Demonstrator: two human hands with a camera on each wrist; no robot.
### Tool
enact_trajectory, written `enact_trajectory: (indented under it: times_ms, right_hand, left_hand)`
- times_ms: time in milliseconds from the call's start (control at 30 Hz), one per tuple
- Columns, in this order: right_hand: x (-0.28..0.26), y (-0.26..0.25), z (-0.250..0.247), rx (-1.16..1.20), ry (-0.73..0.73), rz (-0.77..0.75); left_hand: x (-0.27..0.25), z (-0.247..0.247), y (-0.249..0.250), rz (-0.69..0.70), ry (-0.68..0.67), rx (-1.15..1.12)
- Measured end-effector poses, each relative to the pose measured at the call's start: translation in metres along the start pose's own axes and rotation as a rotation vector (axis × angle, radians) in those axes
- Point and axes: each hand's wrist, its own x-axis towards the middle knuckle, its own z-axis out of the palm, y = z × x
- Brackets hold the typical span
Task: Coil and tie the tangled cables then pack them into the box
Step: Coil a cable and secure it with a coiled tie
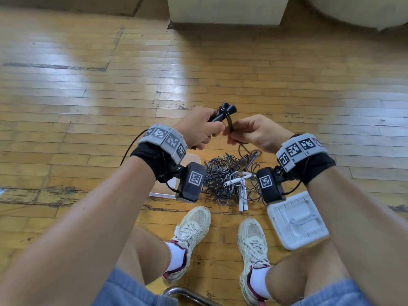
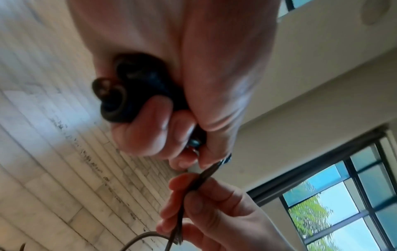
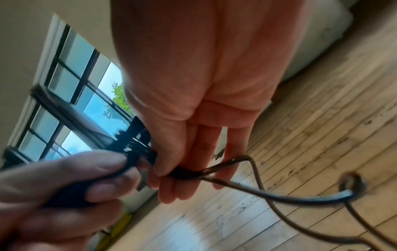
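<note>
Above the floor my left hand (image 1: pixel 205 131) grips a pair of black handles (image 1: pixel 223 112) held side by side. A dark cable (image 1: pixel 230 124) loops round them. My right hand (image 1: pixel 234 134) pinches that cable just right of the handles, and its free length drops to the tangled pile of cables (image 1: pixel 225 180) on the floor. In the left wrist view my fingers curl round the black handles (image 2: pixel 128 95), and the cable (image 2: pixel 199 180) runs into the right hand's pinch. In the right wrist view the cable (image 3: pixel 236 186) leaves my fingertips in two strands.
A clear plastic box (image 1: pixel 161 188) sits on the wooden floor, half hidden by my left wrist camera. A white lid (image 1: pixel 298 219) lies at the right. White handles (image 1: pixel 241 195) lie in the pile. My shoes (image 1: pixel 192 237) stand just below it.
</note>
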Motion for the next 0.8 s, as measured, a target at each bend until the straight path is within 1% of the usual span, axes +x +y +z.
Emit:
enact_trajectory:
  times_ms: [100, 233, 333, 400, 467, 567, 667, 800]
  right_hand:
    - [0.000, 0.003, 0.002, -0.088, -0.022, 0.035]
    - [0.002, 0.010, 0.001, -0.219, 0.010, 0.133]
    - [0.002, 0.014, -0.002, -0.209, -0.026, 0.072]
    - [0.001, 0.014, 0.000, -0.266, -0.039, 0.030]
    - [0.001, 0.014, 0.002, -0.354, -0.049, 0.009]
    - [0.005, 0.012, 0.005, -0.484, -0.092, 0.018]
    - [0.008, 0.009, 0.010, -0.602, -0.116, 0.050]
    - [0.010, 0.006, 0.017, -0.689, -0.174, 0.099]
  left_hand:
    - [-0.005, 0.004, 0.001, 0.050, -0.083, 0.126]
    - [-0.011, 0.024, 0.005, 0.072, -0.231, 0.363]
    - [-0.009, 0.040, 0.001, 0.122, -0.314, 0.676]
    - [-0.007, 0.047, -0.005, 0.127, -0.351, 0.809]
    - [-0.004, 0.052, -0.011, 0.110, -0.358, 0.901]
    - [-0.001, 0.058, -0.018, 0.062, -0.306, 1.022]
    - [0.001, 0.059, -0.022, 0.023, -0.265, 1.072]
    - [0.001, 0.060, -0.024, 0.001, -0.235, 1.125]
